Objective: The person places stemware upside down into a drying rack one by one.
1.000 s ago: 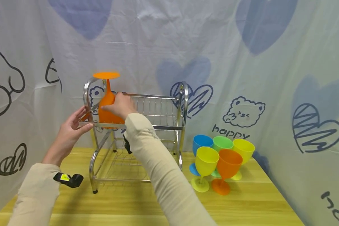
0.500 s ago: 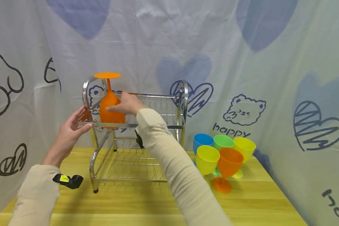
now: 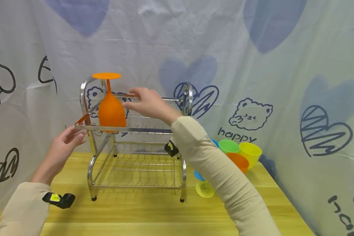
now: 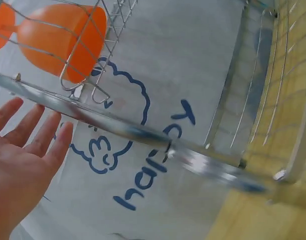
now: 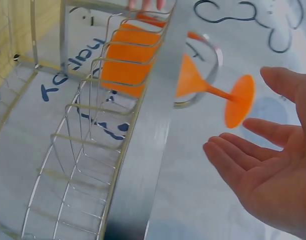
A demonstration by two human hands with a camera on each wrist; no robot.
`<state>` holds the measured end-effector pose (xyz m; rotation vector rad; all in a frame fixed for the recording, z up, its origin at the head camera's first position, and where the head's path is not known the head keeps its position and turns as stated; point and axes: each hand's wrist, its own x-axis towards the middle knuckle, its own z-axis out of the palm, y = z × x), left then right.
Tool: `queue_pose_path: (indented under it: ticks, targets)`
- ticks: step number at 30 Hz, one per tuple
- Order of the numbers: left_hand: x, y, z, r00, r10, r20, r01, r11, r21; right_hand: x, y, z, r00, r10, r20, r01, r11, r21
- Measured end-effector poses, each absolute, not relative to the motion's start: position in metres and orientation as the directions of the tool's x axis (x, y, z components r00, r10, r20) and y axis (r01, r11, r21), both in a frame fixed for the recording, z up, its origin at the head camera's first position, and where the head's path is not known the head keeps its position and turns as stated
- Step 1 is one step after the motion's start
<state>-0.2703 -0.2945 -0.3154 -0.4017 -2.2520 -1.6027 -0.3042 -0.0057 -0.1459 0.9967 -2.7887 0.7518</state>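
Observation:
An orange plastic goblet [image 3: 112,113] stands upside down at the left end of the upper tier of a metal dish rack [image 3: 92,164], its round foot uppermost. My right hand [image 3: 153,103] is just right of the bowl, fingers spread and holding nothing. In the right wrist view, a gap shows between that hand [image 5: 272,160] and the goblet [image 5: 130,62]. At the rack's front left corner is my left hand [image 3: 62,146], fingers loosely bent. The left wrist view has its fingers [image 4: 38,130] beside a metal bar [image 4: 118,122], palm bare.
On the table's right stand a green goblet [image 3: 229,146], a yellow one [image 3: 250,152] and an orange one [image 3: 239,161], partly behind my right sleeve [image 3: 224,173]. A blue foot [image 3: 199,175] and yellow foot [image 3: 205,190] show there too. A printed curtain [image 3: 153,39] hangs behind.
My right hand has let go of the orange goblet and drawn back to the right. My left hand has slid slightly down and left from the rack's corner. The goblet stays upside down.

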Motion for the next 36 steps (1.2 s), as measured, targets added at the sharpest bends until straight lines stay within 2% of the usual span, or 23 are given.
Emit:
queue_pose_path:
  ticks: [5,10,14,19,22,28,36]
  targets:
    - [-0.252,-0.289,-0.336,-0.857,0.053,0.512,0.51,0.218,0.832,-0.286,0.025,-0.151,-0.745,-0.571,0.344,-0.664,0.588,-0.462]
    - [-0.237,-0.274,-0.342,-0.859,0.08,0.506,0.5,0.346,0.794,-0.265,0.057,-0.164,-0.692,-0.523,0.497,-0.722,0.501,-0.478]
    - [-0.228,-0.258,-0.343,-0.864,0.088,0.495,0.491,0.357,0.794,-0.253,0.086,-0.18,-0.629,-0.473,0.617,-0.775,0.445,-0.449]
    - [-0.215,-0.236,-0.346,-0.881,0.107,0.461,0.472,0.149,0.869,-0.249,0.135,-0.203,-0.604,-0.335,0.724,-0.78,0.437,-0.448]
    - [-0.208,-0.22,-0.351,-0.882,0.13,0.452,0.46,0.035,0.887,-0.249,0.168,-0.218,-0.645,-0.233,0.728,-0.724,0.491,-0.485]
    - [-0.195,-0.192,-0.352,-0.894,0.148,0.423,0.441,0.129,0.888,-0.247,0.224,-0.26,-0.762,-0.106,0.639,-0.549,0.63,-0.55]
    - [-0.187,-0.166,-0.353,-0.912,0.179,0.369,0.394,0.133,0.91,-0.244,0.272,-0.311,-0.836,0.037,0.547,-0.374,0.69,-0.619]
